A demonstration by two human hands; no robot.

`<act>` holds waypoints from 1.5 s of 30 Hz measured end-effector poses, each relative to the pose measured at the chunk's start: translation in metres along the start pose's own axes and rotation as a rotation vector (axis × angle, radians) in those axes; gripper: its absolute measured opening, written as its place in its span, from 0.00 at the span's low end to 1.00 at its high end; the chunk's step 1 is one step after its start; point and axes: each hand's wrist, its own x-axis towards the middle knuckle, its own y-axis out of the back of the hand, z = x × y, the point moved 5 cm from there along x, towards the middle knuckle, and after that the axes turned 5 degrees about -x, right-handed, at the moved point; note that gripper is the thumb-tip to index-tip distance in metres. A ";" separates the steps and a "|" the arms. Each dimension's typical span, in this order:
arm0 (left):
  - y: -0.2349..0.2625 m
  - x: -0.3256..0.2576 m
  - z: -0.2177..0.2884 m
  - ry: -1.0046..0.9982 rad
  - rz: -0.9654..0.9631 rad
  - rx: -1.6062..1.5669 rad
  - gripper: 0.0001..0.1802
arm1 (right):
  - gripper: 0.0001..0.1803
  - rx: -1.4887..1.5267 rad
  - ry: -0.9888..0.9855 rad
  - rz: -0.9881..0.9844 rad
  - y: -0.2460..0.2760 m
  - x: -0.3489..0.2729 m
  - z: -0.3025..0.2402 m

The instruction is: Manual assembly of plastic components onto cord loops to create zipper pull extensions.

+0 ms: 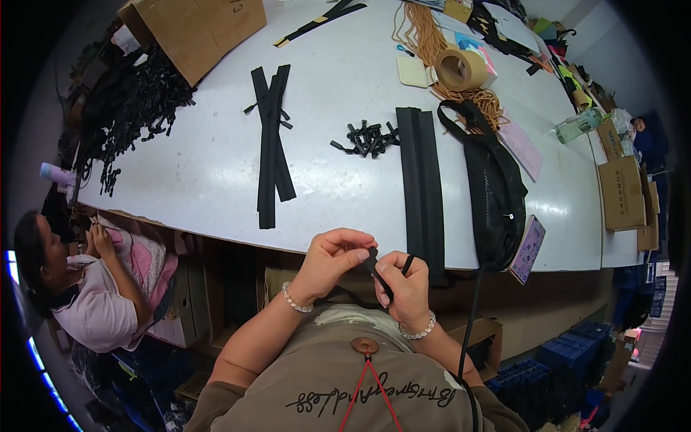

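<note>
Both my hands are raised close to my chest, just in front of the white table's near edge (pixel 216 230). My left hand (pixel 331 263) pinches the upper end of a short black zipper strip (pixel 377 272). Below and to the right, my right hand (pixel 403 288) grips the same strip, and a small black loop sticks up between its fingers. Each wrist wears a pearl bracelet. On the table just beyond my hands lies a stack of long black zipper strips (pixel 421 187). A heap of small black sliders (pixel 367 138) sits further back.
A second bundle of black strips (pixel 272 144) lies to the left, a black mesh bag (pixel 493 187) and a phone (pixel 528 248) to the right. Tape roll (pixel 461 68), orange cord, cardboard boxes (pixel 198 29) and a bottle (pixel 576 126) stand farther off. Another person (pixel 79 281) sits at left.
</note>
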 end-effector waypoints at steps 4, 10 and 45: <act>0.000 -0.001 -0.002 -0.038 -0.001 -0.011 0.11 | 0.09 0.070 0.015 0.030 -0.004 -0.003 0.001; 0.001 -0.001 -0.001 -0.052 -0.039 -0.028 0.12 | 0.09 0.180 0.004 0.008 -0.008 -0.003 0.006; -0.001 -0.005 -0.009 0.036 0.001 -0.086 0.07 | 0.09 0.225 0.008 -0.039 -0.008 -0.003 -0.001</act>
